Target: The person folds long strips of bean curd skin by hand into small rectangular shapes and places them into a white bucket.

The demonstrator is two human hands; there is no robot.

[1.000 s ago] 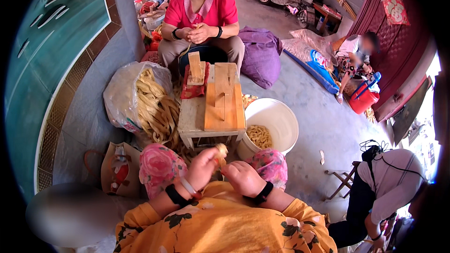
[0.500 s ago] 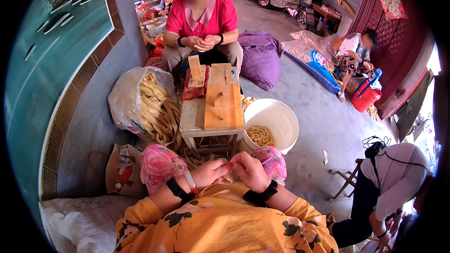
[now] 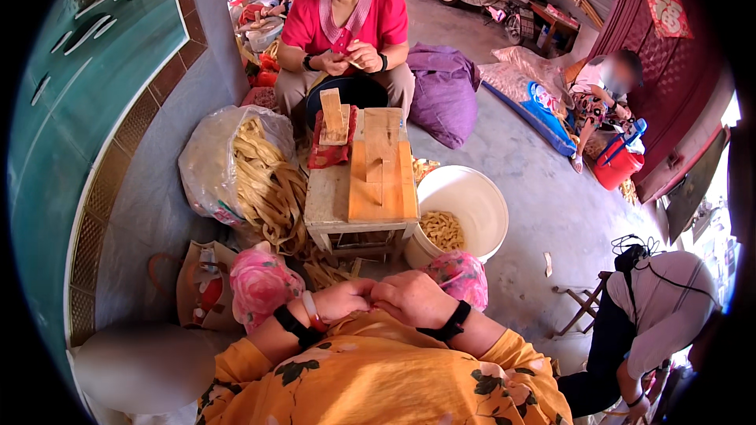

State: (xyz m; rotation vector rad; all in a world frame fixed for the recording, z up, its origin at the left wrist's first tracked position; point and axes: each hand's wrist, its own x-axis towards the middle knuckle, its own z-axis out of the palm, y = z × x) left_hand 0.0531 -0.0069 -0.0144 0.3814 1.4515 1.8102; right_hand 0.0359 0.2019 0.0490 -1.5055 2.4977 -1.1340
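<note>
Yellow-sleeved arms (image 3: 482,333) angle inward, both hands (image 3: 413,297) curled and meeting.

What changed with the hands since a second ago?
The left hand moved back toward the body, close against the right hand. The pale strip it held up no longer shows; I can't tell if it was let go. The wooden board and white bucket stayed put.

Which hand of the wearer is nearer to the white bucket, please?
Right. The right hand is below and left of the white bucket in the picture; the left hand is farther left.
</note>
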